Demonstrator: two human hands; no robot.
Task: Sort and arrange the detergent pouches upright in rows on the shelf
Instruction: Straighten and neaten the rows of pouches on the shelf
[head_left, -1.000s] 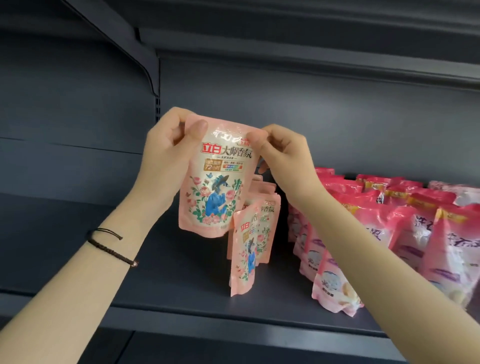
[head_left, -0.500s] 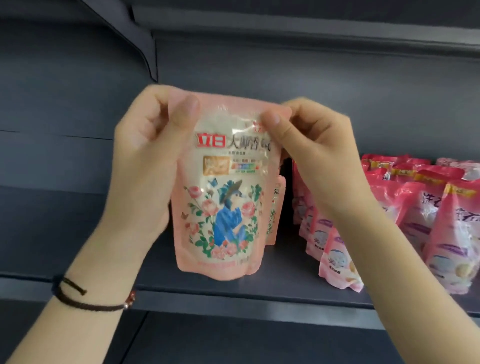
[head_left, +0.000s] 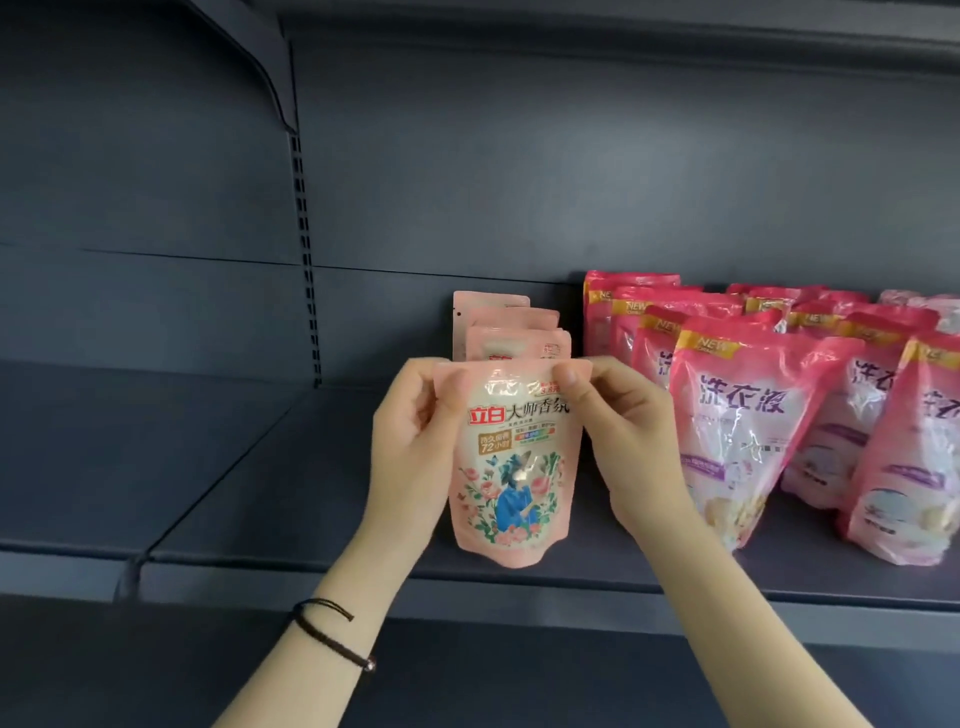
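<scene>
Head view: pale floral pouch (head_left: 511, 467) held upright, long axis vertical, sealed top edge up, printed face toward the camera. Left hand (head_left: 410, 441) pinches the top left corner, thumb on the front and fingers curled behind. Right hand (head_left: 628, 441) pinches the top right corner the same way. The pouch sits near the front edge of the dark shelf (head_left: 311, 519); whether its base touches the deck cannot be told. Directly behind it is a file of matching pale pouches (head_left: 498, 332), upright, running back toward the rear wall. To the right are rows of deeper pink pouches (head_left: 743, 415), standing, some leaning. Dark cord bracelet (head_left: 327, 631) on the left wrist.
</scene>
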